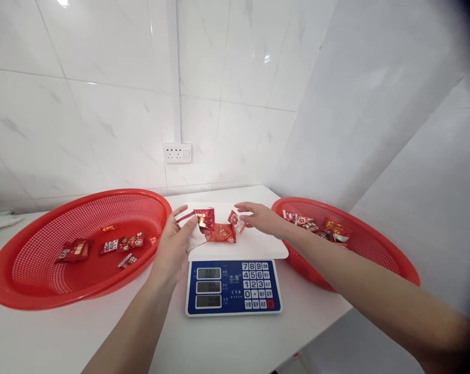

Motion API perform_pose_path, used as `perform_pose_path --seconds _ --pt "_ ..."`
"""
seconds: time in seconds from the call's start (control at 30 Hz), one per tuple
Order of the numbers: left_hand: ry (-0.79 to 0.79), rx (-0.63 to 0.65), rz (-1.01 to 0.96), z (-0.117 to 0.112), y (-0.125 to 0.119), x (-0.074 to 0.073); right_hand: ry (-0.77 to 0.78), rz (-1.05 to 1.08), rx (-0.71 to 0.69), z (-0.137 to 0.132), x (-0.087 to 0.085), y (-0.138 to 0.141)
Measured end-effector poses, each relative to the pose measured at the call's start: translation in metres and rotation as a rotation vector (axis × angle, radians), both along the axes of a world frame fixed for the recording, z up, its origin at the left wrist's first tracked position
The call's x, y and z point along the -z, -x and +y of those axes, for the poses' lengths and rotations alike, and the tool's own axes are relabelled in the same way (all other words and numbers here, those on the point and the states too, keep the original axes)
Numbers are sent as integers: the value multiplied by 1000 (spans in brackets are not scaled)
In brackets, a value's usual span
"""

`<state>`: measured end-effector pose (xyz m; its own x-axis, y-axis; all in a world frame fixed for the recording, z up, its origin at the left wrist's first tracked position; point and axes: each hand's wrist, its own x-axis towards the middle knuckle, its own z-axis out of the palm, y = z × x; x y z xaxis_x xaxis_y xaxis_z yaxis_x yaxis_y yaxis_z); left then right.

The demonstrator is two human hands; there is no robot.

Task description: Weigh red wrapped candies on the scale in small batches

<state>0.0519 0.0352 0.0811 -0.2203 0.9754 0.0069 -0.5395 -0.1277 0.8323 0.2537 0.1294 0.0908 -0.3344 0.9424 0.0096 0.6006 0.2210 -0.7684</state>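
Hands over the scale (235,249): left hand (174,249) fingers pinch a red packet (205,218); right hand (260,217) fingers open, touching another packet (236,221).

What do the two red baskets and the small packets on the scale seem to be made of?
The left basket and right basket look like moulded plastic: glossy rim, fine perforated mesh wall. The packets on the scale seem to be thin shiny foil or plastic film, crinkled and reflecting light. The left hand touches one packet.

Scale readout (209,273) digits too small to read, snack packet (221,232) print illegible, left hand (174,248) hiding the weighing platform's (258,246) corner, both forearms cut off at frame bottom
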Motion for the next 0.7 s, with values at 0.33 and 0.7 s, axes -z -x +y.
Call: perform_pose_path --seconds 0.33,0.7 --pt "-76 -116 70 1 29 -11 -145 -363 -62 -38 -19 -22" --pt "37 -45 24 1 25 -13 -40 -678 72 -20 -10 -120"
